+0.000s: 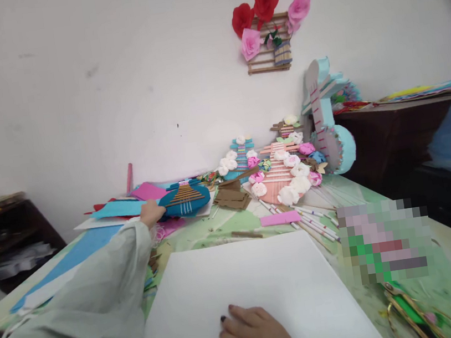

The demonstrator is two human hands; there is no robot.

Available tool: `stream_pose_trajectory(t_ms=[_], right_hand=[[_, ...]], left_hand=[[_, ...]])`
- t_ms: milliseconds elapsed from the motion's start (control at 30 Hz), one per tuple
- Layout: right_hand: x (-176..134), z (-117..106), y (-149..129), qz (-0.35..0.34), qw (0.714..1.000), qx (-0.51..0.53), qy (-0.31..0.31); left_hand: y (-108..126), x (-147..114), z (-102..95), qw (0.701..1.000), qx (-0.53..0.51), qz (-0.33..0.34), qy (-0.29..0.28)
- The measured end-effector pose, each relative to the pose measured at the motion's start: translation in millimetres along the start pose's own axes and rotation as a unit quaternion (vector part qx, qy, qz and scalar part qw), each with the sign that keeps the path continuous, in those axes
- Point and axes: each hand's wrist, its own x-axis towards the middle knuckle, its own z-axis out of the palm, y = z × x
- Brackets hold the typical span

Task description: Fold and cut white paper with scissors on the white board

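My left hand [152, 213] reaches out to the far left of the table, its fingers closed at the left edge of a teal paper lute [183, 201]. Brown sticks and pale strings run across the front of that lute. Beside this hand lies a sheet of light blue paper [116, 208]. Close to me, my right hand [255, 334] rests with fingers stretched out on a large white board [248, 272]. Something white shows at the left of the right hand; I cannot make it out.
Flowered paper lutes [280, 169] lean at the back beside a large light-blue one [337, 145]. Brown card pieces [232, 197], a pink strip [280, 218] and pencils [319, 224] lie beyond the board. Scissors [403, 300] lie at right, near a blurred patch.
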Motion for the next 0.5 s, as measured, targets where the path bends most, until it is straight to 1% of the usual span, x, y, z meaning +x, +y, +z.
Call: stream_pose_trajectory(t_ms=[67, 133, 167, 200, 233, 267, 333, 400, 433, 500], right_hand=[[5, -12, -1, 0.022, 0.998, 0.047, -0.031], [12, -30, -3, 0.053, 0.988, 0.124, -0.076], [16, -40, -4, 0.067, 0.977, 0.174, -0.102], [20, -52, -4, 0.1, 0.961, 0.222, -0.128], [23, -63, -3, 0.137, 0.944, 0.264, -0.144], [26, -73, -1, 0.194, 0.923, 0.3, -0.142], [30, -89, 8, 0.327, 0.867, 0.356, -0.12], [31, -98, 20, 0.439, 0.808, 0.389, -0.061], [30, -100, 27, 0.481, 0.784, 0.392, -0.021], [30, -105, 40, 0.539, 0.754, 0.371, 0.053]], left_hand=[[10, -10, -2.4, 0.999, 0.03, 0.01, 0.009], [24, -24, -5.5, 0.998, 0.05, 0.039, 0.01], [31, -33, -7.3, 0.994, 0.069, 0.081, 0.008], [38, -44, -9.2, 0.99, 0.073, 0.12, 0.003], [44, -55, -10.9, 0.986, 0.065, 0.153, -0.004], [50, -67, -12.2, 0.982, 0.056, 0.182, -0.015], [57, -94, -12.8, 0.966, 0.046, 0.248, -0.062], [59, -122, -9.4, 0.946, 0.048, 0.295, -0.128], [58, -136, -6.1, 0.939, 0.053, 0.299, -0.162], [55, -161, 3.1, 0.926, 0.07, 0.3, -0.219]])
